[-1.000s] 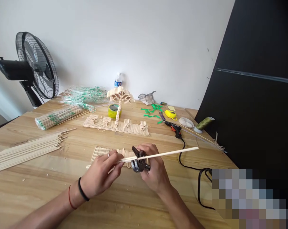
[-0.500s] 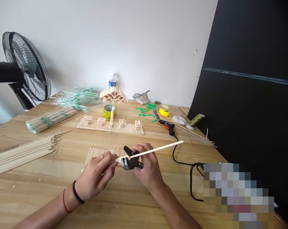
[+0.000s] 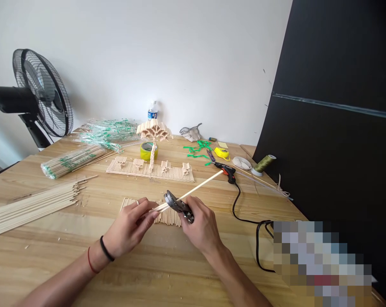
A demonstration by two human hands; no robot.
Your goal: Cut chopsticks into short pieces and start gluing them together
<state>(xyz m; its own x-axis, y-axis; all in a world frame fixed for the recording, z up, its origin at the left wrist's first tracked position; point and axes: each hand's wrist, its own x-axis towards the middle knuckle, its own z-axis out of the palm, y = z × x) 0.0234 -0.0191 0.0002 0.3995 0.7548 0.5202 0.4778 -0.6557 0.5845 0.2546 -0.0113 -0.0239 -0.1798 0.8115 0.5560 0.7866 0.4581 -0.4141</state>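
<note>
My left hand [image 3: 131, 226] is closed, pinching thin wooden sticks [image 3: 162, 207] between thumb and fingers. One longer wooden stick [image 3: 208, 181] runs up to the right, past the cutters. Wrapped around a pair of dark metal cutters [image 3: 179, 204] is my right hand [image 3: 201, 221]; the tool's head lies against the sticks, and I cannot tell whether its jaws are closed on them. Below both hands a row of short cut sticks [image 3: 172, 218] lies side by side on the table, partly covered by my left hand.
Behind stands a stick-built tree model [image 3: 153, 147] on a slatted base. Long loose sticks [image 3: 36, 204] and a bagged bundle [image 3: 74, 161] lie left, near a fan [image 3: 42, 91]. A glue gun [image 3: 228, 171], yellow tape measure [image 3: 222, 153] and thread spool [image 3: 263, 164] sit right.
The cutters have turned in my right hand, their head now up and to the left. The long stick tilts more steeply away from me. The view has shifted slightly.
</note>
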